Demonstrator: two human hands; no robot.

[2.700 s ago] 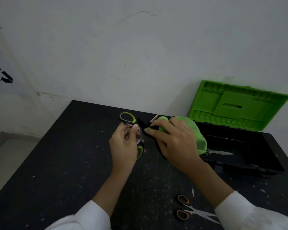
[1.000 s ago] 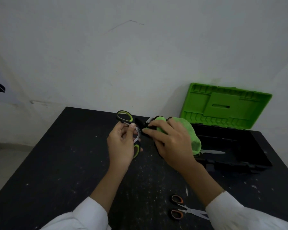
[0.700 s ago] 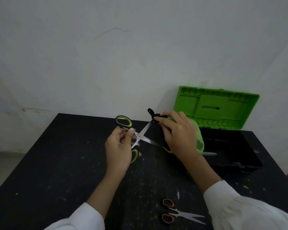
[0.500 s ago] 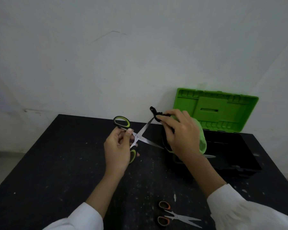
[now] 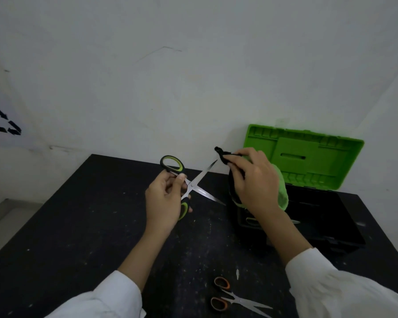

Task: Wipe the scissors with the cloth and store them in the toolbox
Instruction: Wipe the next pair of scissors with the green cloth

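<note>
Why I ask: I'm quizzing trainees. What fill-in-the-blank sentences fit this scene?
1. The left hand holds the green-handled scissors with their blades ____, not closed.
2. The right hand grips the ____.
3. The second scissors, lying on the table, have ____ handles.
Missing words: open; cloth; orange.

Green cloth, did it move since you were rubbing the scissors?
Yes. The right hand carried the green cloth rightward off the green-handled scissors; it is now in front of the toolbox, at its left end.
</note>
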